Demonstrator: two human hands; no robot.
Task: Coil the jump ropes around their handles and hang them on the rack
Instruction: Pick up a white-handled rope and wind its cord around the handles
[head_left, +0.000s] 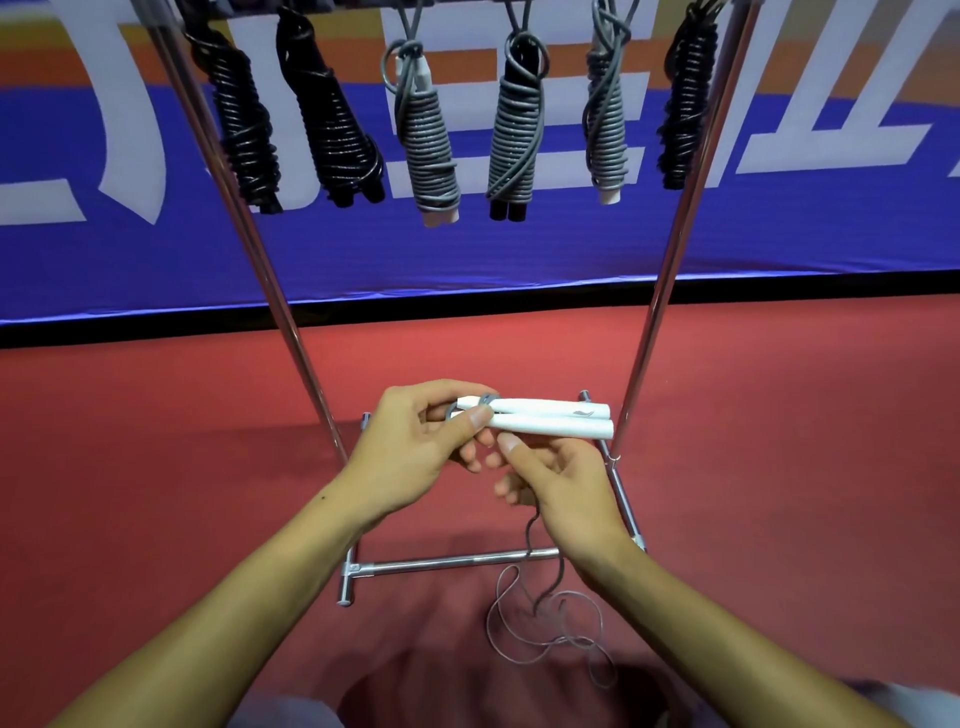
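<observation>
I can read no whole word or number anywhere. The blue banner (519, 249) behind the rack carries very large white characters, cut off by the top edge and hidden in part by the hanging ropes, so I cannot make out what they say. On the upper white handle (550, 407) that I hold there is a small grey swoosh-like logo (583, 413) near its outer end; it looks like a brand mark, but it has no letters I can read. The lower white handle (556, 427) shows no print on the side facing me.
</observation>
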